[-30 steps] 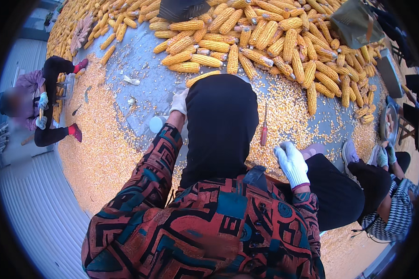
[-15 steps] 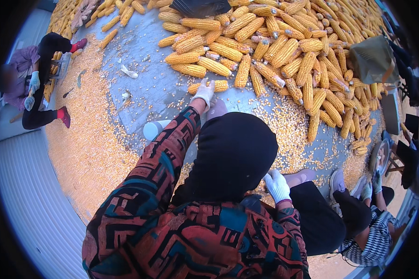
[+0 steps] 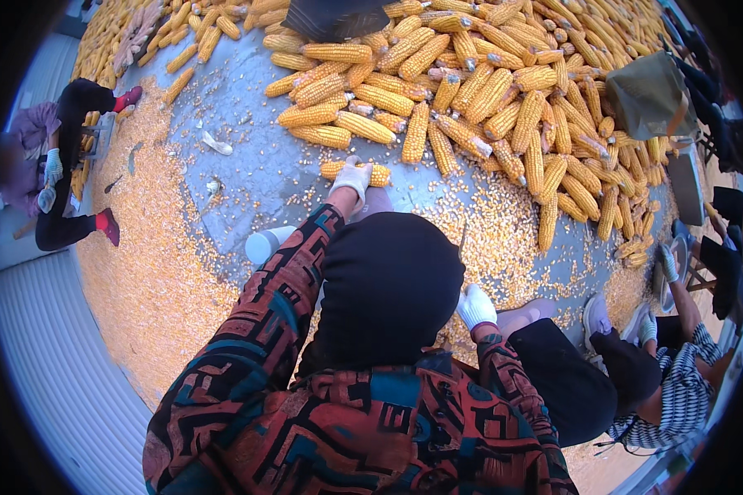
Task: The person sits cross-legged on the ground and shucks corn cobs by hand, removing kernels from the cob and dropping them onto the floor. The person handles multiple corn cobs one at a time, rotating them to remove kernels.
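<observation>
My left hand (image 3: pixel 352 176), in a white glove, is closed around a yellow corn cob (image 3: pixel 380 175) just short of the cob pile. Both ends of the cob stick out past the glove. My right hand (image 3: pixel 476 307), also white-gloved, is beside my black-clad knee (image 3: pixel 396 289). Its fingers are partly hidden and look curled. A thin dark rod (image 3: pixel 462 238) rises from behind the knee in front of this hand and appears to be held in it; its lower part is hidden. Below my left wrist, a white cylindrical container (image 3: pixel 266 245) is partly covered by my sleeve.
A large heap of corn cobs (image 3: pixel 504 99) spreads ahead and right. Loose kernels (image 3: pixel 157 289) cover the ground at left and around my feet. Co-workers sit at left (image 3: pixel 41 165) and right (image 3: pixel 669 396). A dark green bag (image 3: pixel 652 95) stands by the heap.
The view has shifted slightly. My left hand has drawn the cob a little nearer. My right hand has moved forward, and the thin rod has come into sight.
</observation>
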Available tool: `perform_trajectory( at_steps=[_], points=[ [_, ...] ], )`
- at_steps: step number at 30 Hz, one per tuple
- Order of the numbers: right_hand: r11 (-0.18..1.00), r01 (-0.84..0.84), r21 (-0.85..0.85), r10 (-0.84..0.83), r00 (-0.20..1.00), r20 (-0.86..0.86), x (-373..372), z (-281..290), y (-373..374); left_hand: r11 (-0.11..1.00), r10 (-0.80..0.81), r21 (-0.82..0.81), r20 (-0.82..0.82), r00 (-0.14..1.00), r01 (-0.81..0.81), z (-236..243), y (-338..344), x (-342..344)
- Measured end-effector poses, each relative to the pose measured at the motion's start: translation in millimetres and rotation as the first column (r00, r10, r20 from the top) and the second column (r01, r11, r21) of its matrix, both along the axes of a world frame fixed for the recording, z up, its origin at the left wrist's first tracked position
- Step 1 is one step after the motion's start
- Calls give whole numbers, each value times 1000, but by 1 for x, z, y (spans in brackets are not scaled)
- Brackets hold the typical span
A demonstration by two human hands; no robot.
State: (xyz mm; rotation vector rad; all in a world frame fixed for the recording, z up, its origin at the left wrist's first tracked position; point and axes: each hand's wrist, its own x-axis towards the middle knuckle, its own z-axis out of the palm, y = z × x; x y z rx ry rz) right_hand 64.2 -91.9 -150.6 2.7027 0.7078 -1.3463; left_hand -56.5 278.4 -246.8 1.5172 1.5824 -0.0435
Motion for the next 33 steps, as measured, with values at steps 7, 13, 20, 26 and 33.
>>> perform_trajectory(
  at_steps=[7,13,20,26,33],
  points=[
    [999,49,-4,-49,999,-6,-5,-9,13,997,-33,56,-200,979,45,37,-6,21],
    [997,77,-4,-77,996,-34,-6,-15,19,999,-29,11,-209,978,32,40,-7,31],
    [990,129,63,-126,991,-44,1,-33,15,840,-377,317,-243,894,441,84,31,47],
    [975,210,68,-205,976,-71,3,-50,10,555,-470,376,-594,653,742,65,112,77],
    [983,180,-31,-182,981,-61,3,-48,19,604,-488,198,-674,555,772,53,118,108]
  ],
)
